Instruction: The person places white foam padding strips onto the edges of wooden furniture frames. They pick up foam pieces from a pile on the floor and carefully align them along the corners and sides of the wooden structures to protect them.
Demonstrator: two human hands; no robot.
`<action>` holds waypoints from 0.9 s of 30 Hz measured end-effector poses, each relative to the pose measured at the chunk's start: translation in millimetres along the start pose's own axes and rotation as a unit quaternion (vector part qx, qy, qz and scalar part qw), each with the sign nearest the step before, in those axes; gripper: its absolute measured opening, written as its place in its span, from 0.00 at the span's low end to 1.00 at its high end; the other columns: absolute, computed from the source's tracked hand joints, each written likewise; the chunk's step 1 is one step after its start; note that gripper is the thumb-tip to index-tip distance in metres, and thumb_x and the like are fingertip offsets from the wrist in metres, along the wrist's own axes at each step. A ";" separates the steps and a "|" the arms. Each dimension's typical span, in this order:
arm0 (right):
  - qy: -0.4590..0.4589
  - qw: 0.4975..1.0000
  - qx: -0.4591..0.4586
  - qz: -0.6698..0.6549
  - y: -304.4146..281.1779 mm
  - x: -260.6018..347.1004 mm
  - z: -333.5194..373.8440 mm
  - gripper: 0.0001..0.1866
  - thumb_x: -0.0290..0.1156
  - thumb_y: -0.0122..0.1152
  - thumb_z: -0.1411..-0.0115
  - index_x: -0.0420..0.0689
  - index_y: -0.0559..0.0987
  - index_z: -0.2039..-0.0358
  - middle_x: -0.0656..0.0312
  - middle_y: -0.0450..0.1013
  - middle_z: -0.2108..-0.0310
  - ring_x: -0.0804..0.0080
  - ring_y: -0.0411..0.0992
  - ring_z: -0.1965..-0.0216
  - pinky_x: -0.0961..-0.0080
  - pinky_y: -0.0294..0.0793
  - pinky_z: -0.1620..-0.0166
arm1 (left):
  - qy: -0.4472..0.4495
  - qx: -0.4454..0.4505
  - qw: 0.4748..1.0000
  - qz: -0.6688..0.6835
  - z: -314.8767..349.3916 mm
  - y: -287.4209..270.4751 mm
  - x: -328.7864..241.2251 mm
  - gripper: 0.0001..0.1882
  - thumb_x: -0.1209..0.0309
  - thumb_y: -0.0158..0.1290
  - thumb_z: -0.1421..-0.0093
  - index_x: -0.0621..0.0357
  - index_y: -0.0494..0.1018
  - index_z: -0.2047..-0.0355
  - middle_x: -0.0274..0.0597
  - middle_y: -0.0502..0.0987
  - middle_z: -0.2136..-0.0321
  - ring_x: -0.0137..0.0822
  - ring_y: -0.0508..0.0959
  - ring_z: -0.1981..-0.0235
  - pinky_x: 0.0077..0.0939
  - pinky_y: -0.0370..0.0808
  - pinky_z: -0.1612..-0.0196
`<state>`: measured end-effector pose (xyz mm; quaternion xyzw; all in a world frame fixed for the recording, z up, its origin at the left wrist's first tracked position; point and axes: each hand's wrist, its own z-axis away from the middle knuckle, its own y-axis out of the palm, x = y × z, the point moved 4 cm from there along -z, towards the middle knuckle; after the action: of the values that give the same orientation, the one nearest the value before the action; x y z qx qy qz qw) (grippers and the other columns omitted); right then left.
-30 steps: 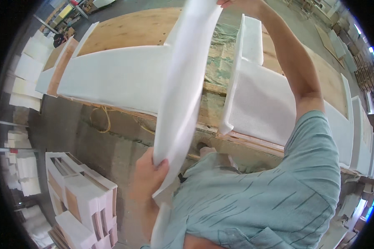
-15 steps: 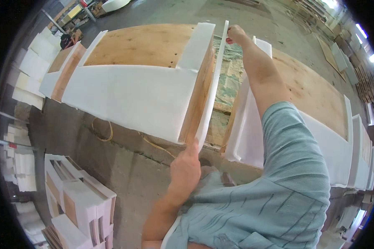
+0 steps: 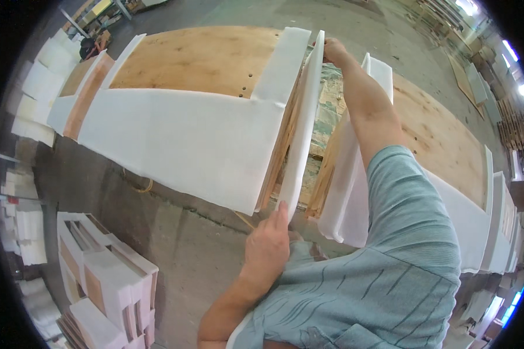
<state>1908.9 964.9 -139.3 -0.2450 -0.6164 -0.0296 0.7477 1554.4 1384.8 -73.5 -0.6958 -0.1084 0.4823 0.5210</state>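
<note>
A long white foam strip (image 3: 305,125) stretches away from me beside the bare wooden end of a large frame (image 3: 180,125), with a narrow gap between them. The frame has a plywood top and white padding along its sides. My left hand (image 3: 266,247) grips the strip's near end, index finger stretched along it. At the far end, my right hand (image 3: 333,51) has its fingers closed on the strip; the fingertips are partly hidden. A second padded frame (image 3: 381,157) stands to the right, with my right arm reaching over it.
Between the frames lies crumpled green sheeting (image 3: 327,99) on wood. Lower left stands a stack of padded wooden frames (image 3: 108,273). White sheets (image 3: 38,122) are piled at the far left, near a person (image 3: 90,46). Pallets (image 3: 515,110) are stacked at the right.
The strip has moved right, away from the left frame's wooden end, and turned so more of its broad face shows. Both hands have kept hold of its ends.
</note>
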 end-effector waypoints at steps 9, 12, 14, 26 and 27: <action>-0.022 0.994 -0.043 0.103 22.3 4.2 -6.7 0.11 0.22 0.49 0.43 0.37 0.82 0.70 0.53 0.76 0.76 0.66 0.77 0.77 0.67 0.79 0.74 | -0.024 0.002 0.999 0.036 -3.5 2.3 10.6 0.32 0.77 0.51 0.45 0.67 0.57 0.39 0.62 0.75 0.65 0.57 0.77 0.64 0.46 0.74 0.62; -0.017 0.992 -0.053 0.116 18.8 -2.2 -19.4 0.10 0.22 0.50 0.44 0.34 0.80 0.72 0.50 0.75 0.77 0.63 0.77 0.78 0.65 0.77 0.76 | -0.027 0.005 0.999 0.030 -5.4 -5.5 3.4 0.32 0.78 0.51 0.46 0.67 0.57 0.40 0.62 0.75 0.66 0.57 0.77 0.66 0.45 0.74 0.64; -0.019 0.994 -0.045 0.100 38.6 9.9 -16.1 0.09 0.23 0.51 0.45 0.33 0.80 0.73 0.48 0.75 0.78 0.61 0.76 0.79 0.64 0.75 0.77 | -0.040 -0.013 0.999 0.027 -0.4 -12.9 0.7 0.32 0.79 0.51 0.46 0.67 0.57 0.40 0.62 0.74 0.67 0.57 0.77 0.67 0.45 0.74 0.65; 0.203 0.955 -0.013 -0.214 63.3 30.9 39.2 0.42 0.68 0.29 0.40 0.45 0.70 0.43 0.47 0.61 0.40 0.38 0.60 0.42 0.31 0.60 0.49 | -0.077 -0.007 0.996 0.035 0.1 -7.6 18.4 0.30 0.80 0.51 0.47 0.64 0.61 0.42 0.61 0.75 0.64 0.59 0.76 0.63 0.46 0.74 0.62; 0.207 0.952 0.000 -0.224 68.9 39.8 51.5 0.45 0.70 0.25 0.41 0.45 0.69 0.42 0.47 0.62 0.41 0.37 0.60 0.42 0.28 0.59 0.49 | -0.070 -0.009 0.997 0.026 1.5 -6.0 18.9 0.30 0.79 0.52 0.47 0.65 0.61 0.42 0.61 0.75 0.63 0.59 0.76 0.63 0.46 0.74 0.61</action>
<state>1895.5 1056.5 -118.5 -0.0888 -0.4874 -0.2461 0.8330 1565.0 1400.7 -79.1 -0.6680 -0.1307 0.5422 0.4927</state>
